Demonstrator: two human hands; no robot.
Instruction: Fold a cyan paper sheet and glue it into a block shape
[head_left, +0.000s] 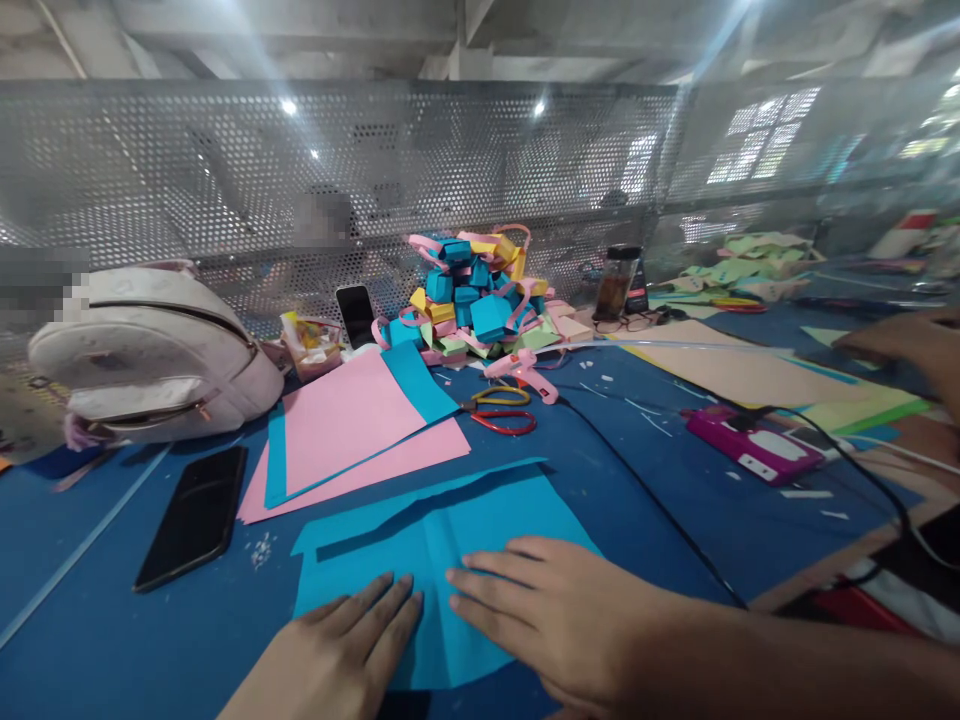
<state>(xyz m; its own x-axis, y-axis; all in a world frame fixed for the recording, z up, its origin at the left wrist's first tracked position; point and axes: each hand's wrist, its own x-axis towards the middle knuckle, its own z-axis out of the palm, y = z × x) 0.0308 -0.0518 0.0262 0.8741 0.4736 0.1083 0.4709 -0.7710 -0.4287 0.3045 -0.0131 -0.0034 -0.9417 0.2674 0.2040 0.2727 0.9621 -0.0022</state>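
A blue sheet of paper (495, 510) lies before me, creased down its middle, with its far edge folded up in a narrow raised flap. My left hand (345, 640) rests flat on the near left part of the sheet, fingers stretched out. On the right part, my right hand (547, 610) lies with fingers extended toward the crease. Neither hand grips anything. Just beyond the sheet is a stack of pink paper (345, 420) with blue paper (420, 385) among it. Scissors (499, 410) with a yellow and a red handle lie beside the stack.
A pink glue gun (523, 375) trails a black cord. Left are a black phone (195, 515) and a white backpack (157, 350). Small paper boxes (472, 295) are heaped by the perforated metal screen (465, 150). A purple power strip (754, 445) and another person's hand (907, 345) are right.
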